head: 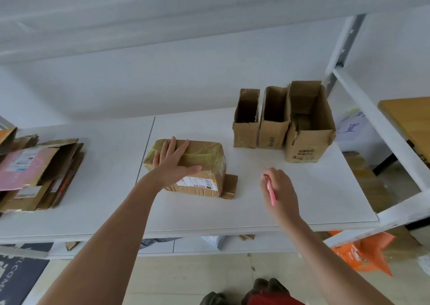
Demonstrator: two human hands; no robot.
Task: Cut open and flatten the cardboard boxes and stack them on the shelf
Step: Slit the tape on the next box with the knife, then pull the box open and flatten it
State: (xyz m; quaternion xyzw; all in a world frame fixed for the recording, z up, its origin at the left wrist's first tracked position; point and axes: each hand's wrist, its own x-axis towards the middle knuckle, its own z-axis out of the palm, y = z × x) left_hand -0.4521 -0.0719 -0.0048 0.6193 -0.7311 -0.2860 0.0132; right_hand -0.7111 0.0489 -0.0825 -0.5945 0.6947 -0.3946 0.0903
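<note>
A taped cardboard box (pixel 204 162) with a white shipping label lies in the middle of the white shelf (pixel 279 209). My left hand (pixel 173 160) lies flat on its top, fingers spread. One loose flap (pixel 230 187) sticks out at the box's right end. To the right of the box, above the shelf, my right hand (pixel 280 190) grips a pink cutter (pixel 271 194). Three open-topped boxes (pixel 282 120) stand side by side at the back right. A stack of flattened boxes (pixel 39 174) lies at the left end of the shelf.
The shelf's white upright post (pixel 344 44) and side rail (pixel 381 127) frame the right edge. An orange bag (pixel 358 255) and more cardboard lie on the floor lower right. A lower shelf level (pixel 162 246) holds grey and white bags. A wooden tabletop (pixel 414 118) stands far right.
</note>
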